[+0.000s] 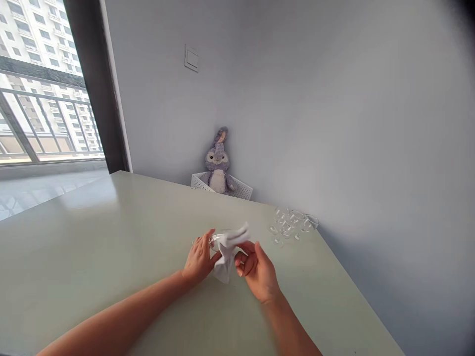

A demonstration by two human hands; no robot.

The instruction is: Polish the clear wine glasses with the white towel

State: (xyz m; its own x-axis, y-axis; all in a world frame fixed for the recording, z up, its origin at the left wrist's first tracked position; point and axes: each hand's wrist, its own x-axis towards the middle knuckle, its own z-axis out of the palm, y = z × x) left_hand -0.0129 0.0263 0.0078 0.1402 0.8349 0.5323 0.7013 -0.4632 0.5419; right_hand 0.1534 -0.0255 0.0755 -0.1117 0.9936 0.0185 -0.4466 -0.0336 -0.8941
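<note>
Just off the middle of the table (129,237), with a white cloth (225,252) taken as the hub of the dial, a clear glass (216,239) is grasped by the left hand (200,254) at nine o'clock, its shape partly hidden by the fingers and the cloth. The cloth is pressed against the glass and is touched by the left thumb, its lower corner left hanging towards six. The right hand (258,269) is held at four o'clock, fingers half curled, its index finger set against or behind the cloth; whether the cloth is gripped there cannot be told. At two o'clock more clear glasses (291,225) are clustered near the table's far right corner, their overlapping outlines hard to count. The right edge is run from two towards four, the far edge from ten to one, and the widest room for moving is left between nine and eleven. Pale, glossy light is reflected by the tabletop. Beyond the far edge, at twelve, a purple plush rabbit (217,170) is seated in a white perforated basket (241,190); above it, a switch (192,58) is fixed to the grey wall (334,123). At ten, a railing (55,118) and tall buildings (40,34) are seen.
</note>
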